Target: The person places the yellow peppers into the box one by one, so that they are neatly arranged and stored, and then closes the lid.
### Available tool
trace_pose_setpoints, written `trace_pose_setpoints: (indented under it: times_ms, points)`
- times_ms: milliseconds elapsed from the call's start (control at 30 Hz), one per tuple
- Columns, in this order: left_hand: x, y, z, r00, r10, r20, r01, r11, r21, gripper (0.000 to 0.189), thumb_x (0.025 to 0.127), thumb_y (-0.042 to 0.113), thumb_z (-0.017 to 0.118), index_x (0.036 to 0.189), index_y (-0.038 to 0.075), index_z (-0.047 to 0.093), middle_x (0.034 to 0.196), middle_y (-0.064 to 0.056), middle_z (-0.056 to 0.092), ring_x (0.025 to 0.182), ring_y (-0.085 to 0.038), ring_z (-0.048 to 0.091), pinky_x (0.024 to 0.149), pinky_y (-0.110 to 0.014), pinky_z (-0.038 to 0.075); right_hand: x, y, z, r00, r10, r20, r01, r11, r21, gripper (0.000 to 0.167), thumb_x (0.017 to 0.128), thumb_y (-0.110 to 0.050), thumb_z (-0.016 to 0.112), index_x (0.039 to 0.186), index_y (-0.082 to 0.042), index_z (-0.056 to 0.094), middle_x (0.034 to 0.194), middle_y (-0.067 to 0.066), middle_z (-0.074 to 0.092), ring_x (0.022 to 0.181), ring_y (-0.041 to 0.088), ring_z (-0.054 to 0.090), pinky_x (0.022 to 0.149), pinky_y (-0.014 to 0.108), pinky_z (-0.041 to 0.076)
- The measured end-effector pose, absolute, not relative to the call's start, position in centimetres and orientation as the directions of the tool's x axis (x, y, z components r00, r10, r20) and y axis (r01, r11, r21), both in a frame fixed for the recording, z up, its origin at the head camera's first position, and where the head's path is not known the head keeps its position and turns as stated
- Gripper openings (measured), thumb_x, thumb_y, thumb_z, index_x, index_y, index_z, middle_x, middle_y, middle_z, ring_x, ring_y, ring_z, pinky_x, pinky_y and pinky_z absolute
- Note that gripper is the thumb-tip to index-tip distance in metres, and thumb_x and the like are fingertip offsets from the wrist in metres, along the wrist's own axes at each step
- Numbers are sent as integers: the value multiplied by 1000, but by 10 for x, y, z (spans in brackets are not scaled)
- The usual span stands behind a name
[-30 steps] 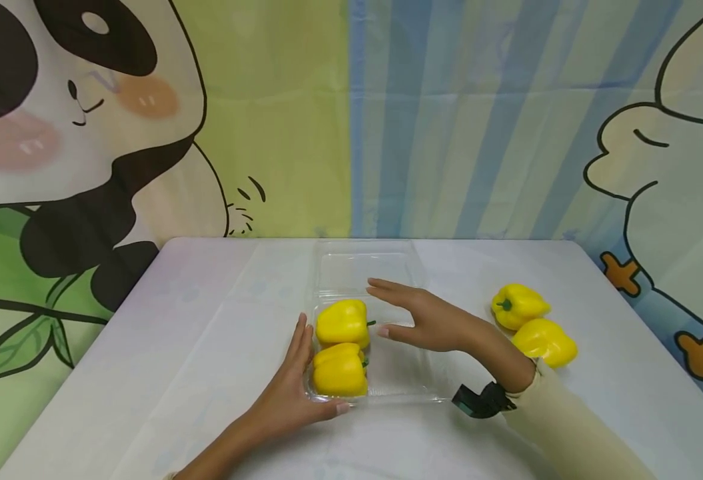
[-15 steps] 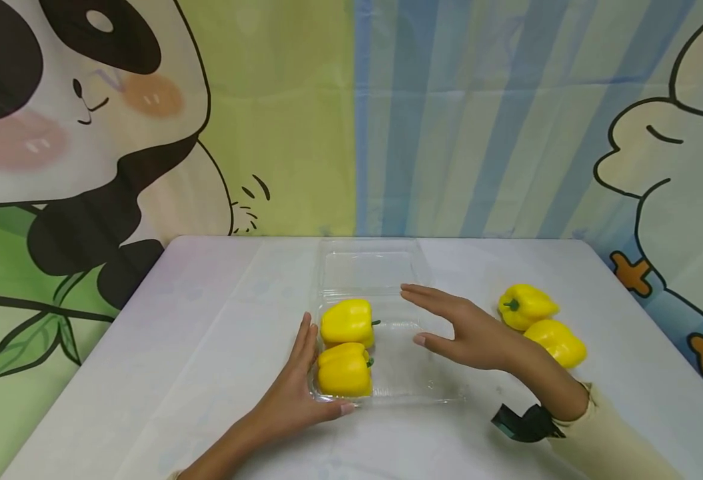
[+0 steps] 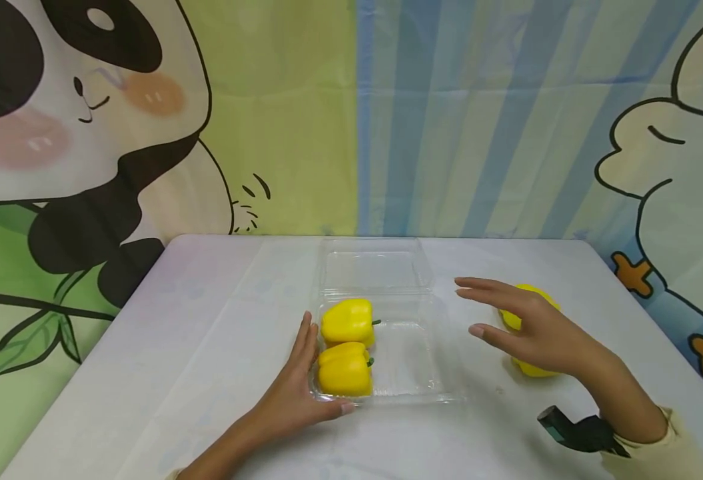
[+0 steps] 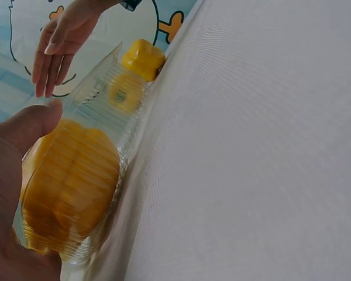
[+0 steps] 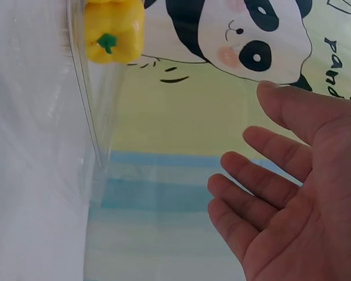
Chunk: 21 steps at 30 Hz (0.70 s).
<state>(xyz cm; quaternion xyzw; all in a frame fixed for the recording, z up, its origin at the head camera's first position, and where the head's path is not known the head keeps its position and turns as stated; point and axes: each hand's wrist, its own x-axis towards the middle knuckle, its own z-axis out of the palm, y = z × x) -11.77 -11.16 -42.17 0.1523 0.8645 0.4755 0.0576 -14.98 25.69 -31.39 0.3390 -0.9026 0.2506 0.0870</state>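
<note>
A clear plastic clamshell container [image 3: 408, 363] lies open on the table, its lid [image 3: 375, 267] folded back toward the wall. Two yellow bell peppers, a rear one [image 3: 346, 321] and a front one [image 3: 344, 371], fill its left side. My left hand [image 3: 291, 383] rests at the front left corner, fingers straight along the side and thumb along the front edge. My right hand [image 3: 525, 323] is empty, its fingers loosely extended, right of the container. In the head view it partly covers two more yellow bell peppers, a far one [image 3: 537, 291] and a nearer one [image 3: 534, 369].
The white-covered table [image 3: 195, 347] ends at a printed cloth backdrop [image 3: 294, 120] with a panda. On my right wrist sits a small black device [image 3: 585, 427]. The two loose peppers [image 4: 143, 60] also show past the container in the left wrist view.
My right hand has moved right, from over the container to in front of the two loose peppers. The left hand and the peppers in the container have stayed in place.
</note>
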Motion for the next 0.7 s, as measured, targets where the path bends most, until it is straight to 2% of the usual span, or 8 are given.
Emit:
trace_pose_setpoints:
  times_ms: [67,200,300,400,467,600,667,700]
  points:
    - [-117,-112,-421,-949,314,40,203,504,840,132,64,50,88,158,19,-1,157,21,-17,143,-24,21,111,-58,20,-147,261,-314,-755,-565,332,-655,644,-394,56,85,-18,77,138,-20,57,143,-4,51,130,14,46,99,27,44]
    - [-117,-113,-420,-949,313,27,191,506,841,132,64,51,87,157,20,-1,156,23,-19,143,-22,20,111,-57,20,-142,268,-316,-768,-555,319,-640,670,-377,53,85,-21,78,135,-21,59,139,-6,53,126,13,48,91,45,51]
    - [-118,-113,-420,-951,309,28,190,507,841,132,64,51,87,158,19,0,156,23,-18,144,-22,19,111,-59,19,-140,276,-317,-769,-555,317,-639,680,-359,53,83,-21,79,133,-20,61,137,-5,56,125,12,50,94,32,49]
    - [-118,-113,-420,-952,305,23,184,509,841,132,64,51,87,158,19,0,156,23,-19,144,-22,18,111,-58,19,-138,288,-320,-779,-541,316,-626,693,-358,54,81,-19,81,132,-22,62,134,-3,58,126,5,47,96,12,36]
    - [-118,-113,-420,-952,306,14,176,509,842,132,65,51,87,158,20,-1,156,23,-19,144,-22,17,111,-58,19,-134,299,-324,-800,-514,308,-599,706,-378,57,80,-19,82,133,-23,61,134,-5,58,126,-2,42,96,6,28]
    - [-118,-113,-421,-951,309,-4,164,516,841,132,65,52,86,157,20,-3,156,21,-19,145,-23,11,110,-60,18,-128,323,-334,-860,-438,261,-510,752,-418,62,80,-22,82,136,-26,57,136,-11,54,126,-13,32,93,3,26]
    - [-118,-113,-421,-951,308,-11,158,519,840,132,65,53,86,157,21,-4,156,21,-20,145,-23,8,109,-61,18,-126,334,-340,-880,-410,241,-475,765,-434,65,80,-22,82,139,-25,55,141,-9,49,128,-16,27,101,17,35]
    - [-118,-112,-420,-952,307,-14,155,517,842,132,65,52,86,157,22,-4,156,22,-20,145,-22,8,109,-61,18,-124,338,-342,-890,-392,233,-456,776,-435,66,79,-23,82,139,-25,55,143,-8,48,128,-17,24,101,17,35]
